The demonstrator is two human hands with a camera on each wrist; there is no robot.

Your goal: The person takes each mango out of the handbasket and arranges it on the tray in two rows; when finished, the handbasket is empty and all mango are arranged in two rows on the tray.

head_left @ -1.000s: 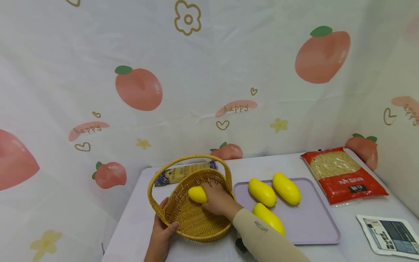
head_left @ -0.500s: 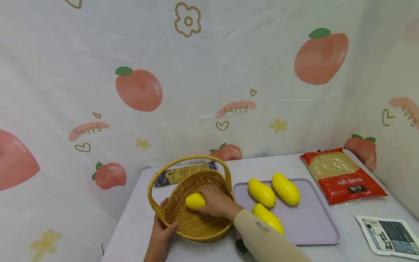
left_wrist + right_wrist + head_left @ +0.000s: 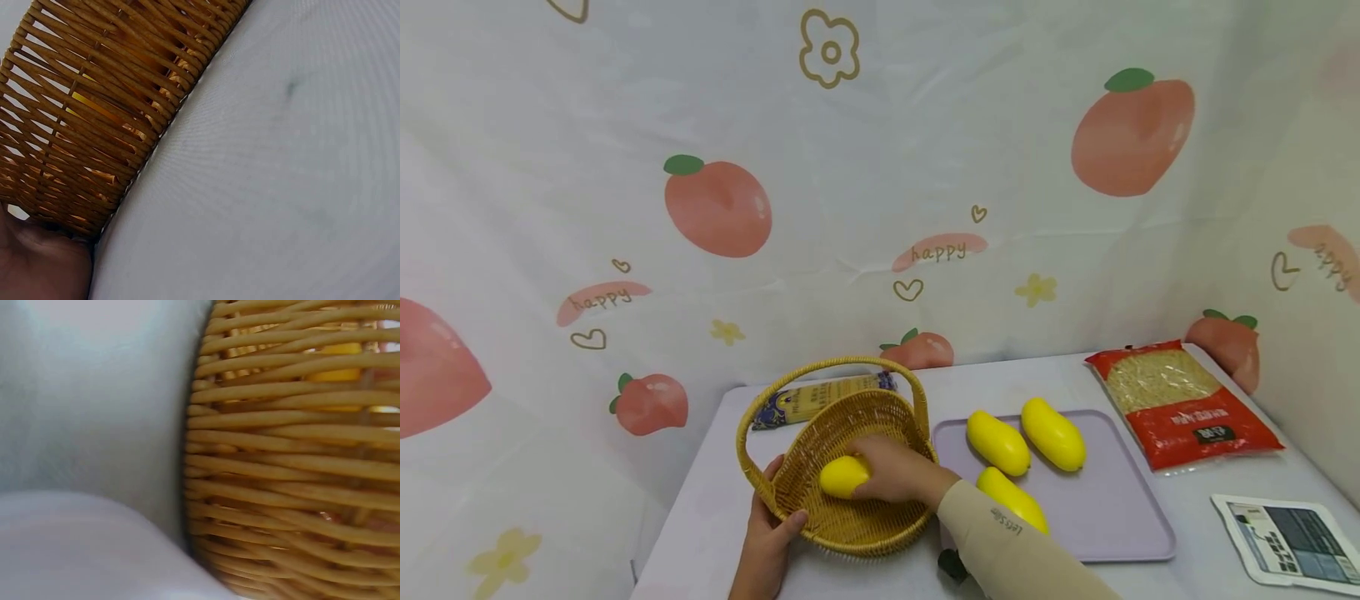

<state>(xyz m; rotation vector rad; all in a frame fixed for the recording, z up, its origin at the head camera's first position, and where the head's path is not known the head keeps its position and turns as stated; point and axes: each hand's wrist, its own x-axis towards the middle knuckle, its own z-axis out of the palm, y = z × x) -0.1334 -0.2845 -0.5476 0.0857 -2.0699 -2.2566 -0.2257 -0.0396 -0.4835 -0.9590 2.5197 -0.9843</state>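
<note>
A woven wicker basket (image 3: 880, 527) with a tall arched handle stands on the table in the head view. My left hand (image 3: 767, 533) grips its left rim, thumb over the edge. Inside the basket, low over its bottom, my right hand (image 3: 891, 471) holds a yellow mango (image 3: 844, 477); its fingertips are partly hidden behind the fruit. Through the weave, a bit of yellow mango (image 3: 94, 103) shows in the left wrist view. The right wrist view is mostly the basket's outer wall (image 3: 281, 450).
Right of the basket lies a lilac tray (image 3: 1120, 517) bearing mangoes (image 3: 1052, 433), one partly behind the right sleeve. A packet of noodles (image 3: 812, 402) lies behind the basket. A red bag (image 3: 1180, 404) and a white tablet-like card (image 3: 1288, 542) lie at the right.
My right hand has brought the mango down and slightly toward me inside the basket, still holding it. My left hand stays on the rim.
</note>
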